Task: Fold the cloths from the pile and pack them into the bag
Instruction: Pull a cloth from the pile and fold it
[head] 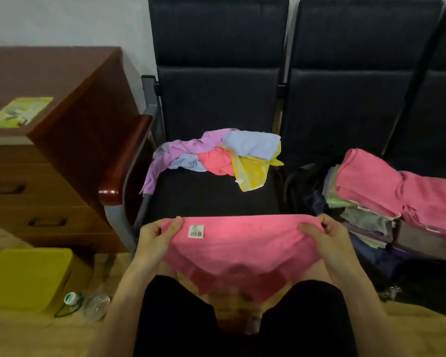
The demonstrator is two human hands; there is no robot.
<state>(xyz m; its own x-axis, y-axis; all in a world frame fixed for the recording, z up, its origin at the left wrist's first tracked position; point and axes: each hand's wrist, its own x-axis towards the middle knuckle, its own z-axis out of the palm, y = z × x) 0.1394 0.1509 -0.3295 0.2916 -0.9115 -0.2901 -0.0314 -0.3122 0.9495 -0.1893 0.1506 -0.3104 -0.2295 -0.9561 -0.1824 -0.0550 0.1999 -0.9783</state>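
A pink cloth (pixel 242 248) with a white barcode label hangs stretched between my hands over my lap. My left hand (pixel 156 240) pinches its upper left corner, and my right hand (pixel 327 240) pinches the upper right corner. A loose pile of cloths (pixel 216 155) in purple, light blue, coral and yellow lies on the dark chair seat (pixel 209 194) ahead. To the right, a dark bag (pixel 307 186) holds a stack of folded cloths (pixel 366 220), with pink cloths (pixel 386 186) on top.
A brown wooden desk (pixel 62 140) with drawers stands at left, a green booklet on it. A wooden armrest (pixel 129 155) borders the chair. A yellow box (pixel 29 276) and a plastic bottle (pixel 88 304) lie on the floor at lower left. More dark chairs stand at right.
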